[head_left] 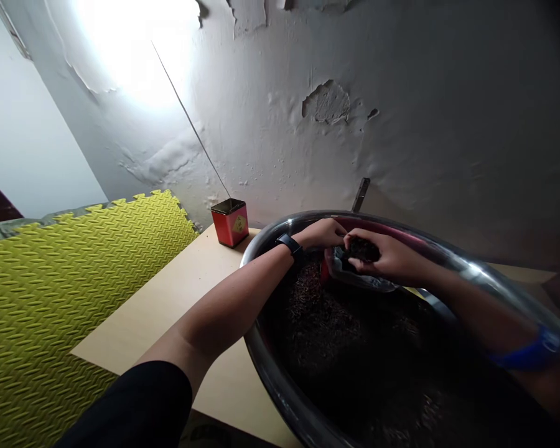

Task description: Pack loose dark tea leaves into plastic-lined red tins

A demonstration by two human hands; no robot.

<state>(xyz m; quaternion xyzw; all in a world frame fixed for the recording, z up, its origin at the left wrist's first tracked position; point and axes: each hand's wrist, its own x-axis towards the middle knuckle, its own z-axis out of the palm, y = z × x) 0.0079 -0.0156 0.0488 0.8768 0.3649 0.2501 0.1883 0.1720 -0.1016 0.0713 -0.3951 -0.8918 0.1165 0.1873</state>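
My right hand [378, 252] is closed around a clump of dark, crumbly dried leaves [363, 249], just above the mouth of a plastic bag. The clear plastic bag [366, 282], with a red part at its left end, rests inside a big metal basin [280, 389]. My left hand [324, 233] reaches over the basin's far-left side, its fingers closed at the bag's upper edge; the fingertips are partly hidden. Dark, stringy loose leaves [322, 323] cover the basin's bottom, where deep shadow hides much of the detail.
The basin stands on a pale wooden board [168, 298]. A red square tin [231, 223] with a thin stick [191, 121] standing from it is near the peeling wall [270, 124]. A dark handle-like bar [361, 194] rises behind the basin. Yellow foam mats [74, 267] lie left.
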